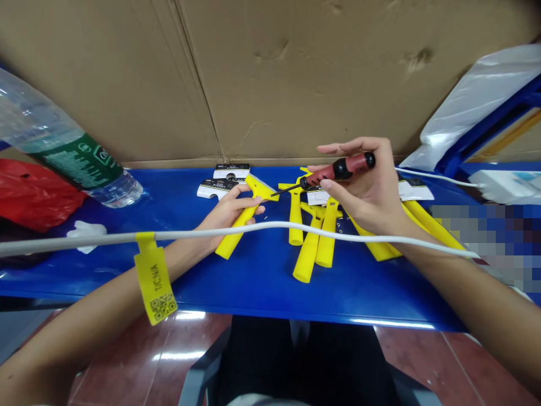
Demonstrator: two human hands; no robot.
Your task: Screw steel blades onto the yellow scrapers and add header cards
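Observation:
In the head view my left hand point(230, 211) is closed around a yellow plastic scraper point(236, 234), its wide head pointing up and its round handle slanting down toward me. My right hand point(376, 197) grips a red and black screwdriver point(333, 171) between fingers and thumb. The screwdriver's thin dark shaft reaches left, and its tip is at the right end of the scraper's head. Whether a screw sits under the tip is too small to make out. Between my hands, several more yellow scrapers point(307, 254) lie on the blue table point(253, 287).
Black and white printed cards point(217, 188) lie behind my left hand. A large water bottle point(80, 146), a red plastic bag point(29, 194) and crumpled white plastic point(87, 235) are on the left. A white cable point(270, 225) with a yellow tag point(155, 285) crosses in front. Cardboard point(296, 79) stands behind.

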